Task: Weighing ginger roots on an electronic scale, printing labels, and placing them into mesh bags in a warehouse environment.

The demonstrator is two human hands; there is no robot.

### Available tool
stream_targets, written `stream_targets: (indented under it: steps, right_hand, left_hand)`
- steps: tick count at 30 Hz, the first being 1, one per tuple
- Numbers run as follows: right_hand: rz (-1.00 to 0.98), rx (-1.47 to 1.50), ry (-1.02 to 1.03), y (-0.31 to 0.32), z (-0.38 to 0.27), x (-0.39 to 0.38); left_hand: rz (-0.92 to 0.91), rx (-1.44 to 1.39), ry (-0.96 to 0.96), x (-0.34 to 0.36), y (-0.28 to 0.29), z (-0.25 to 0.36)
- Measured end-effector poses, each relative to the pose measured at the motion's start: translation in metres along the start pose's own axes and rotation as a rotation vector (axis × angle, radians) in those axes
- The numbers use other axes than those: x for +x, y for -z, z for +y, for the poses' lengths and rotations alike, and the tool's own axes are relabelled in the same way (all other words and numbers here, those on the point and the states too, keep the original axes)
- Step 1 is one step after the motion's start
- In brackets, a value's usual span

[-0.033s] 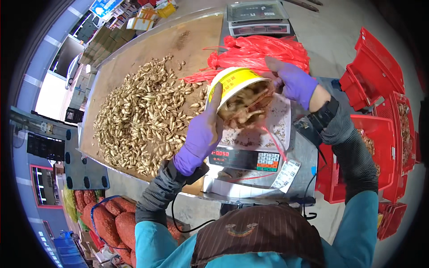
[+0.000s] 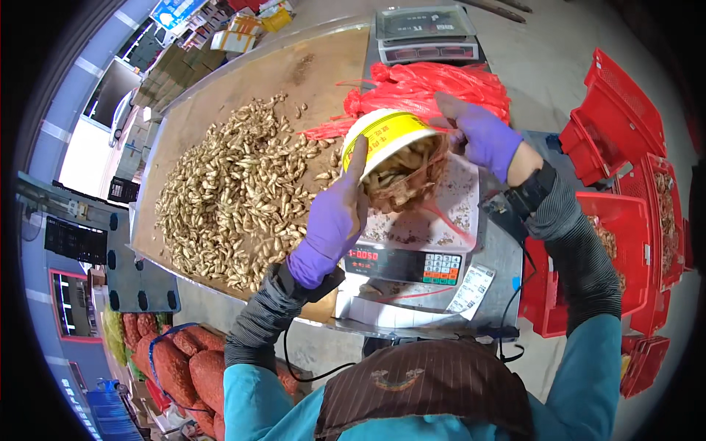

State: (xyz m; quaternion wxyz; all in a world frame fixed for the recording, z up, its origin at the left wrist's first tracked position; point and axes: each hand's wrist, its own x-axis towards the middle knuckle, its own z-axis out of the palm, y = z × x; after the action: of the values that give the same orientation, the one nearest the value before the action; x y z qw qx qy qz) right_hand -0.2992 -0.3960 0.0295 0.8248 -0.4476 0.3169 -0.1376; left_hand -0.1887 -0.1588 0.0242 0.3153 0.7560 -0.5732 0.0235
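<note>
A white and yellow paper tub is tipped over above the scale, its mouth toward me. Knobbly pale brown pieces, like small roots or bulbs, hang below its mouth inside a thin red mesh bag. Purple-gloved, my left hand grips the tub's left side, thumb along the wall. My right hand, also gloved, closes on the tub's right rim, where the mesh seems gathered; its fingertips are partly hidden. Beneath is a digital scale with a crumb-strewn white pan and a lit red display.
A large heap of the same pieces covers the table at left. Red mesh bags lie beyond the tub, before a second scale. Red crates stand at right; full red sacks sit at lower left. A paper label strip lies near the scale.
The pieces at the tub's mouth, blurred before, now show sharply and bunch in the mesh. The mesh's trailing red strand has shifted. Both hands stay almost in place.
</note>
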Motion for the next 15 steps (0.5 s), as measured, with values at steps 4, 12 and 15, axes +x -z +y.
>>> stream_targets:
  steps: [4, 12, 15]
  right_hand:
    - [0.0, -0.176, 0.162, -0.004, 0.0, -0.002]
    - [0.07, -0.138, 0.242, -0.011, -0.004, -0.013]
    - [0.053, -0.044, 0.271, -0.005, 0.003, -0.004]
  left_hand:
    - [0.044, 0.24, -0.043, 0.01, 0.007, -0.003]
    - [0.253, 0.272, -0.121, 0.016, 0.016, -0.001]
    - [0.311, 0.304, -0.151, 0.015, 0.004, -0.011]
